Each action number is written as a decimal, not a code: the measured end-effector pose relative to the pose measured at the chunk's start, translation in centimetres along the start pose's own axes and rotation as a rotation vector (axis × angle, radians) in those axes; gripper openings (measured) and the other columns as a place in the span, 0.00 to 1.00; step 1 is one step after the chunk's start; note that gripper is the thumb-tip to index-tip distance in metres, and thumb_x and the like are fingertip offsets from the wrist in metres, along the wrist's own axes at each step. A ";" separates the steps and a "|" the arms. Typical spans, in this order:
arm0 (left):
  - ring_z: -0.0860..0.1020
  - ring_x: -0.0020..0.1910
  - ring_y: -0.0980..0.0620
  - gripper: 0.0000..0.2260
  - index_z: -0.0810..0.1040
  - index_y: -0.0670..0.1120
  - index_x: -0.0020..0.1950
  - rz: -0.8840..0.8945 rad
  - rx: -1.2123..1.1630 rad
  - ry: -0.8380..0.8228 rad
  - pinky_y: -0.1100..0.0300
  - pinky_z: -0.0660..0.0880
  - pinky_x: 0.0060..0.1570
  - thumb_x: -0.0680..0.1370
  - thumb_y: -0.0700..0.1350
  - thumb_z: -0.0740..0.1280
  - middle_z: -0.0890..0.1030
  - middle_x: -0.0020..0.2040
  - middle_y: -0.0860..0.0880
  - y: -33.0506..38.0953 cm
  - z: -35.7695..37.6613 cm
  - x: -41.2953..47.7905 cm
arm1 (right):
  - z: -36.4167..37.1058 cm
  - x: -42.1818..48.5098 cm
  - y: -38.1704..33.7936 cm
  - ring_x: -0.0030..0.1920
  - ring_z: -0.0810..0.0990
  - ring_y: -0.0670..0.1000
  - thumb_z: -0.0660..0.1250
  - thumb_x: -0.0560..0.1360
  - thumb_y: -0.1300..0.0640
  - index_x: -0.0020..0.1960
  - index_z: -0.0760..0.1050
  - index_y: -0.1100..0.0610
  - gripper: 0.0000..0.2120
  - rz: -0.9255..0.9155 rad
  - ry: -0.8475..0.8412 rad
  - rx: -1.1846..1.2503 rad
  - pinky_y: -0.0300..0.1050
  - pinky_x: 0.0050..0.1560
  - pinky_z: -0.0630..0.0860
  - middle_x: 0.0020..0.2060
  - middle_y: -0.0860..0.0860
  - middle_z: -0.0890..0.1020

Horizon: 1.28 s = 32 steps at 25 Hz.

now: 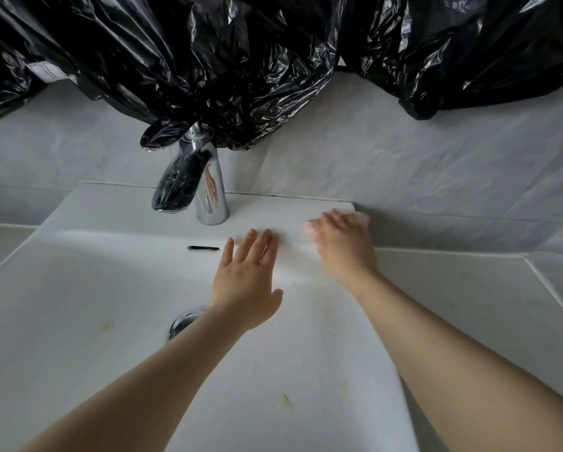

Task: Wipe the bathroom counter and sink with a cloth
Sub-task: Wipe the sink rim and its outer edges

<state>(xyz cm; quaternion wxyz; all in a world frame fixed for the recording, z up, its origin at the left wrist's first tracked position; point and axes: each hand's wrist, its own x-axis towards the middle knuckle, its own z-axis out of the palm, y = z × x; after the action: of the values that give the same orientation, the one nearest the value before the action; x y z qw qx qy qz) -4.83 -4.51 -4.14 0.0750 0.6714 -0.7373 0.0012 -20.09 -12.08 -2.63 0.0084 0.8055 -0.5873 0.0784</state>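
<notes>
White yellow-spotted cloth (322,353) drapes the sink (78,288) beneath left hand (245,282), right hand (342,246).

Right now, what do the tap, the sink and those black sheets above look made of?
Tap: polished metal, likely chrome; it mirrors its surroundings. Sink: smooth white, probably glazed ceramic, with soft sheen. Sheets: thin black plastic, crinkled and glossy.

Crinkled black plastic sheeting (208,60) hangs over a pale grey tiled wall (404,164).
</notes>
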 end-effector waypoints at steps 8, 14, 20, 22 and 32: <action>0.34 0.72 0.54 0.34 0.41 0.48 0.76 -0.083 -0.027 0.134 0.53 0.34 0.71 0.78 0.56 0.58 0.41 0.77 0.51 -5.7 -0.9 -1.4 | 0.8 1.1 -0.6 0.71 0.58 0.58 0.52 0.79 0.42 0.67 0.69 0.40 0.18 0.296 0.045 0.127 0.56 0.69 0.56 0.71 0.52 0.62; 0.41 0.75 0.50 0.36 0.45 0.47 0.76 -0.193 0.011 0.069 0.52 0.38 0.72 0.76 0.59 0.59 0.45 0.77 0.49 -8.4 -0.7 -1.2 | 1.6 1.7 -3.2 0.74 0.58 0.53 0.46 0.78 0.42 0.71 0.64 0.47 0.25 -0.042 0.042 0.099 0.55 0.69 0.56 0.71 0.49 0.67; 0.46 0.76 0.49 0.34 0.52 0.45 0.76 -0.119 -0.029 0.124 0.55 0.40 0.73 0.75 0.53 0.62 0.52 0.77 0.47 -9.0 -0.8 -1.0 | 1.0 3.2 -7.5 0.76 0.44 0.60 0.41 0.81 0.42 0.76 0.49 0.46 0.25 0.195 -0.160 0.087 0.59 0.72 0.39 0.77 0.53 0.48; 0.50 0.76 0.48 0.33 0.55 0.43 0.75 -0.109 -0.072 0.150 0.55 0.41 0.73 0.74 0.50 0.64 0.55 0.76 0.47 -9.3 -0.8 -1.1 | 1.3 2.3 -8.7 0.76 0.42 0.57 0.42 0.81 0.42 0.76 0.50 0.41 0.23 -0.060 -0.133 0.078 0.56 0.73 0.39 0.77 0.50 0.47; 0.59 0.73 0.56 0.27 0.68 0.48 0.71 -0.112 -0.279 0.300 0.59 0.44 0.71 0.72 0.34 0.62 0.67 0.72 0.53 -11.1 -0.3 -0.5 | 1.8 5.7 -13.7 0.76 0.45 0.59 0.48 0.80 0.49 0.75 0.56 0.48 0.23 0.132 -0.088 0.173 0.58 0.72 0.43 0.77 0.51 0.51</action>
<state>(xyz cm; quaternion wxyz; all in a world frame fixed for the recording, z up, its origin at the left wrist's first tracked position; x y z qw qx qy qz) 6.24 -5.08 -5.04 0.2760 0.6868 -0.6724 -0.0051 -5.17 -13.39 -2.51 -0.0922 0.7655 -0.6299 0.0936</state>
